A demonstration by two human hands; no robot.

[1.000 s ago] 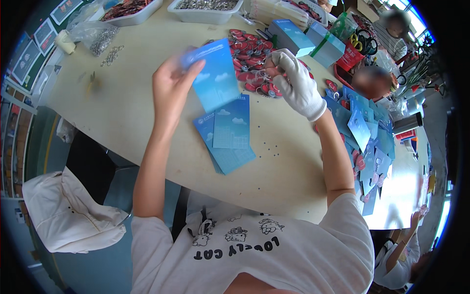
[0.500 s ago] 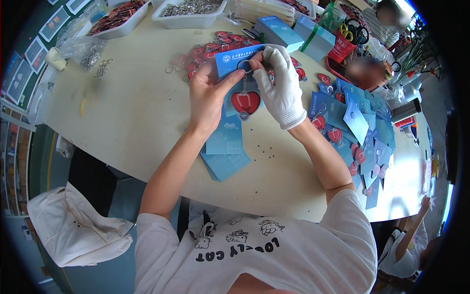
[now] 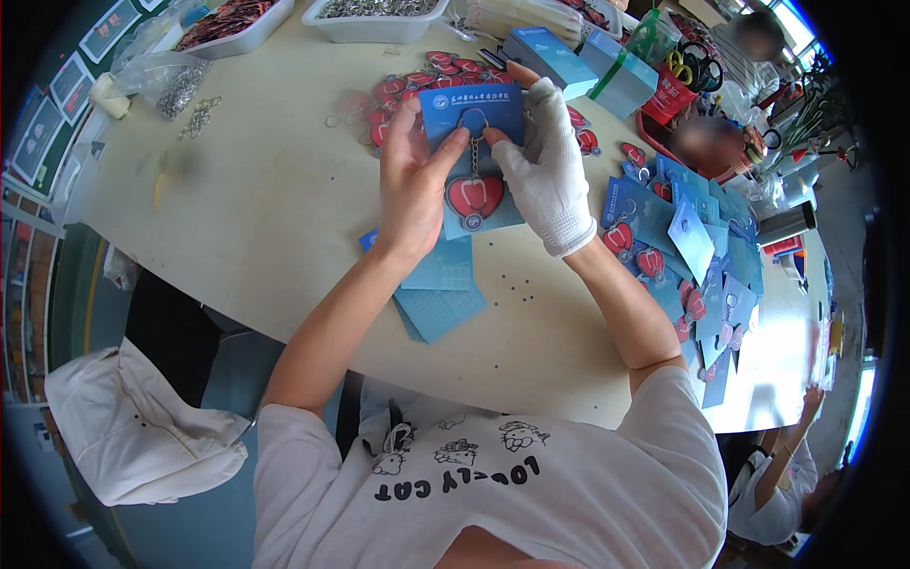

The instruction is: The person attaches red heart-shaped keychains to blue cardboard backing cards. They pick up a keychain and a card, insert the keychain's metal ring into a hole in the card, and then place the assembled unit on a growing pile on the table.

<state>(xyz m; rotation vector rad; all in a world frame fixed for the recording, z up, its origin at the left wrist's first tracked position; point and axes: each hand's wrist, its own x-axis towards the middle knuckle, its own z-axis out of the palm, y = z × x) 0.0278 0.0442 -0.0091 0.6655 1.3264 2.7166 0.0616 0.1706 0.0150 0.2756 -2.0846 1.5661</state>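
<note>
Between my two hands a blue card [image 3: 507, 112] is held up over the table, with a red heart keychain [image 3: 475, 197] lying on its front. The keychain's metal ring sits at the card's upper part, its chain running down to the heart. My left hand [image 3: 413, 185], bare, grips the card's left side, its thumb on the ring. My right hand [image 3: 548, 175], in a white glove with bare thumb and fingertip showing, grips the right side, its thumb also at the ring. Below lie several loose blue cards [image 3: 441, 303].
Red heart keychains [image 3: 389, 90] are heaped behind my hands. On the right spreads a pile of blue cards with keychains [image 3: 649, 213]. Card stacks [image 3: 545, 59], a tray of metal rings [image 3: 374, 21] and a red container with scissors [image 3: 671, 93] stand farther back. A co-worker [image 3: 782, 484] sits at the right.
The card has turned to face me more fully, and the ring now rests against it. My right fingers have moved from the ring to the card's right edge and back.
</note>
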